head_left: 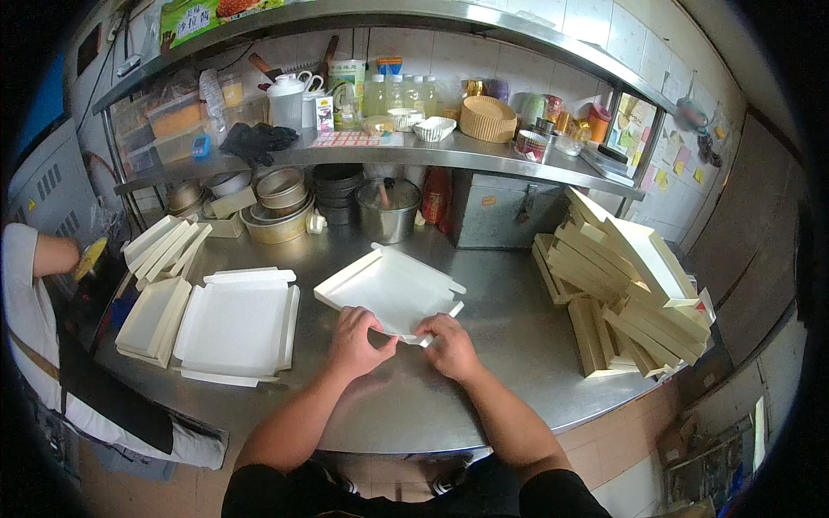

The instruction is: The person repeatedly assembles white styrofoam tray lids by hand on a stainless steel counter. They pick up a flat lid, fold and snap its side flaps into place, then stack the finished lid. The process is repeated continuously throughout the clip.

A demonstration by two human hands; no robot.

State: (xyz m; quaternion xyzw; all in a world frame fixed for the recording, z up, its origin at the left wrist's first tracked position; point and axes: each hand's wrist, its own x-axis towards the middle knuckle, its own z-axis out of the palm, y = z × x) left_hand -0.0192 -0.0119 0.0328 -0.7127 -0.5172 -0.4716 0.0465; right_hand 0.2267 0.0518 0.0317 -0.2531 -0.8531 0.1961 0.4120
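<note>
A partly folded cardboard box tray (393, 289), white inside with cream edges, lies on the steel table in front of me. Its left wall stands up, while flaps stick out at the far and right corners. My left hand (356, 339) pinches the near edge between thumb and fingers. At the near right corner my right hand (448, 344) grips the same edge, fingers curled over it. Left of the tray lies a flat, unfolded box blank (237, 324) with its side flaps spread.
Folded cream boxes (626, 289) are heaped on the table's right. More boxes (155, 321) lean and stack at the left. Pots (389, 210) and a grey metal case (496, 211) stand under the steel shelf (380, 154). A person in white and black (52, 345) stands at the left.
</note>
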